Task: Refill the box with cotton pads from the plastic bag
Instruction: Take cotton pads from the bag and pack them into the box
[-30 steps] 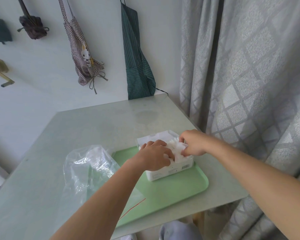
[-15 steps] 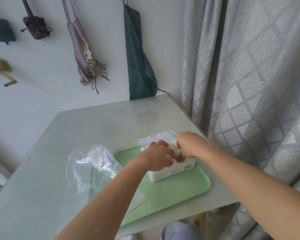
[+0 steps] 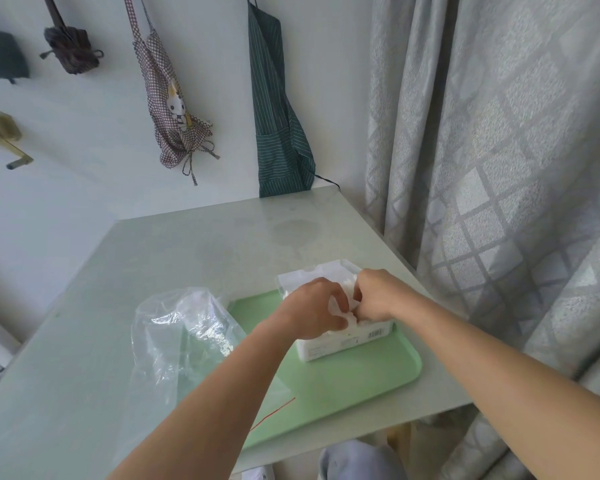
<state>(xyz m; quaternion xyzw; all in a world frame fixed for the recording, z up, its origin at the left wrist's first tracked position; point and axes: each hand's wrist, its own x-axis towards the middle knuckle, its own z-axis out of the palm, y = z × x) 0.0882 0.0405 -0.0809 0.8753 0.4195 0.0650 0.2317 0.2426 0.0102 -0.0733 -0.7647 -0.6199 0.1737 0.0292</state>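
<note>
The bench (image 3: pixel 187 265) has its broadest stretch of top between the box (image 3: pixel 343 344) and the wall; its right edge runs close along the curtain (image 3: pixel 499 168), and its near edge lies just past the front rim of the green tray (image 3: pixel 378 382); the plastic bag (image 3: pixel 181 327) lies crumpled across the tray's left rim, partly on the bench; the box stands at the tray's far right, directly under both hands; the left hand (image 3: pixel 312 313) curls over its open top and pinches the cotton pads (image 3: pixel 340 306); the right hand (image 3: pixel 378 296), touching the left, is curled knuckles-up with its fingers clamped on the same pads; the box is white with a barcode on its near side; the pads show as white bunches between the fingers.
</note>
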